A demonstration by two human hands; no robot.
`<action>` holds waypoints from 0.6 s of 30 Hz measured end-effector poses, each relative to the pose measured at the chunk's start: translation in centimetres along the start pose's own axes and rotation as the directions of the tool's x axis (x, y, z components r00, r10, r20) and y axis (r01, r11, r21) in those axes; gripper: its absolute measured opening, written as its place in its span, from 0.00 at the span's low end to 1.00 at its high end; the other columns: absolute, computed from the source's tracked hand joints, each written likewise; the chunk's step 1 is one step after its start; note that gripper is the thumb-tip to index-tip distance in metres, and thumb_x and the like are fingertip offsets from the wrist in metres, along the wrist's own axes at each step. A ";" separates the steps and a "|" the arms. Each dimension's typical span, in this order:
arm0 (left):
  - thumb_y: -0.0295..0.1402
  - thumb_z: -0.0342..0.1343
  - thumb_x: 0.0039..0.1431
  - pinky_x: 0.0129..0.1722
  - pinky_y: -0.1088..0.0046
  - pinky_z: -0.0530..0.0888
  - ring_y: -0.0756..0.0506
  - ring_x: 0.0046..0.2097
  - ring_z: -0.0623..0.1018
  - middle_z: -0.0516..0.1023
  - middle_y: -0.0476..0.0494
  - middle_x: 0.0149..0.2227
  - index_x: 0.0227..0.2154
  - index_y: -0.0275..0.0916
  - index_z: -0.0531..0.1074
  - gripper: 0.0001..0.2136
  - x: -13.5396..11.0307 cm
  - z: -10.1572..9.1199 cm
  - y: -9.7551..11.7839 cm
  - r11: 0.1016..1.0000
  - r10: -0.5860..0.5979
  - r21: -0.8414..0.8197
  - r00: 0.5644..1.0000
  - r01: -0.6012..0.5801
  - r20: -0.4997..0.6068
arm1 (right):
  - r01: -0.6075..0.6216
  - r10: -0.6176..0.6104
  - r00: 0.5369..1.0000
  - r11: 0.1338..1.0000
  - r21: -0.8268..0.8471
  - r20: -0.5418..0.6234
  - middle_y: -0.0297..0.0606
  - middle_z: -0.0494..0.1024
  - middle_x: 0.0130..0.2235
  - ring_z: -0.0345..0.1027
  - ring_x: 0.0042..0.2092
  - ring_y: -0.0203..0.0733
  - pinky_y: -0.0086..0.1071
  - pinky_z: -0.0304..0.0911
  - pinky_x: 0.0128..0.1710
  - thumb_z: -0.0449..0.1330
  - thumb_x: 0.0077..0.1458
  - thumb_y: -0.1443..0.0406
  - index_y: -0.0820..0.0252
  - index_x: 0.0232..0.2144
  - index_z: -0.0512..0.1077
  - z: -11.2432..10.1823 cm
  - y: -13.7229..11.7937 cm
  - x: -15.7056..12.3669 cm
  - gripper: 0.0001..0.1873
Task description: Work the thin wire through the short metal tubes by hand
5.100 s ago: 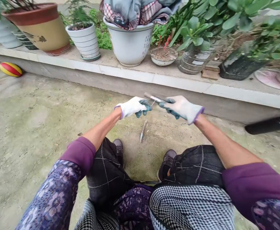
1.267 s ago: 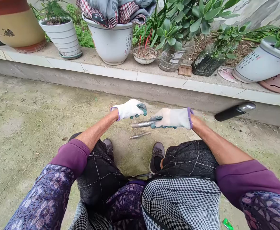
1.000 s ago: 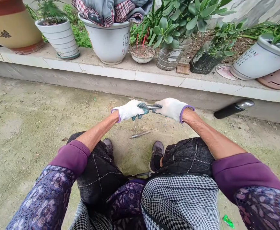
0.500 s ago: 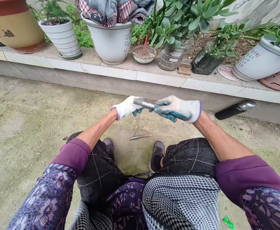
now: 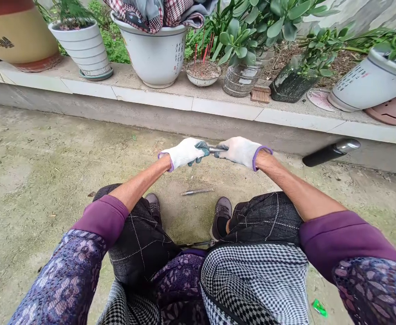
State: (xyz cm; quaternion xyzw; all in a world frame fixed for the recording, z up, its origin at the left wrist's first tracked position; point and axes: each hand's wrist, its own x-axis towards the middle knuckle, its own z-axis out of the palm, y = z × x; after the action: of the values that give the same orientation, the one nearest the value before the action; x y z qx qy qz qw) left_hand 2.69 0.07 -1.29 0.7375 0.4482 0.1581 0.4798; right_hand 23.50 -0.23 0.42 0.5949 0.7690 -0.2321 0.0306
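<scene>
I sit with both arms stretched out over my knees. My left hand [image 5: 186, 152] and my right hand [image 5: 240, 150], in white gloves with green fingertips, meet in front of me. Both are closed around a short grey threaded metal rod [image 5: 213, 149], of which only a small stretch shows between the gloves. A second similar rod [image 5: 196, 192] lies on the ground below my hands, between my shoes.
A low concrete ledge [image 5: 218, 108] runs across ahead, lined with flower pots; a white pot [image 5: 155, 47] holds checked cloth. A black-and-silver cylinder [image 5: 329, 152] juts in at the right. A green scrap [image 5: 319, 308] lies on the ground at lower right.
My right hand has turned back over and slid in towards my left, so less of the rod shows between them than half a second ago.
</scene>
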 end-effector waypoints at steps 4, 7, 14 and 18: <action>0.31 0.53 0.57 0.18 0.81 0.66 0.54 0.22 0.68 0.73 0.48 0.24 0.44 0.35 0.76 0.14 0.3 1.1 -0.2 0.987 0.033 -0.160 0.999 -0.036 -0.021 | -0.094 0.118 0.987 0.976 0.195 -0.112 0.30 0.67 0.20 0.57 0.22 0.32 0.26 0.51 0.20 0.61 0.53 0.55 0.59 0.31 0.73 -0.7 0.2 0.0 0.12; 0.31 0.53 0.57 0.18 0.83 0.66 0.54 0.23 0.69 0.71 0.50 0.23 0.43 0.36 0.77 0.14 0.7 1.4 -0.7 0.983 0.047 -0.173 0.997 -0.056 -0.058 | -0.108 0.164 0.985 0.836 0.538 -0.058 0.30 0.65 0.20 0.54 0.18 0.29 0.25 0.52 0.16 0.62 0.52 0.52 0.61 0.31 0.72 -0.9 -0.9 -1.1 0.17; 0.30 0.54 0.54 0.17 0.82 0.66 0.55 0.20 0.68 0.70 0.50 0.21 0.34 0.33 0.76 0.08 1.1 1.0 -0.9 0.978 0.074 -0.191 0.996 -0.084 -0.058 | -0.042 -0.058 0.994 0.559 0.828 0.090 0.26 0.62 0.19 0.48 0.16 0.26 0.23 0.45 0.10 0.64 0.51 0.53 0.62 0.31 0.70 -0.9 -1.9 -3.0 0.17; 0.27 0.54 0.50 0.18 0.82 0.66 0.54 0.21 0.69 0.72 0.50 0.22 0.33 0.33 0.76 0.08 0.5 -0.1 -0.5 0.965 0.129 -0.244 0.986 -0.101 0.103 | -0.068 -0.237 0.926 0.663 0.746 0.295 0.26 0.62 0.19 0.49 0.16 0.27 0.24 0.47 0.11 0.64 0.49 0.51 0.61 0.33 0.72 -1.1 -1.8 -3.5 0.19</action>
State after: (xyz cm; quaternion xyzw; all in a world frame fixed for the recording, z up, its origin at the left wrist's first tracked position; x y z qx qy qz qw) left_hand 2.65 0.60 -1.76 0.7077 0.3531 0.1943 0.5803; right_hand 23.14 -3.31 3.11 0.4634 0.6141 -0.6334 -0.0827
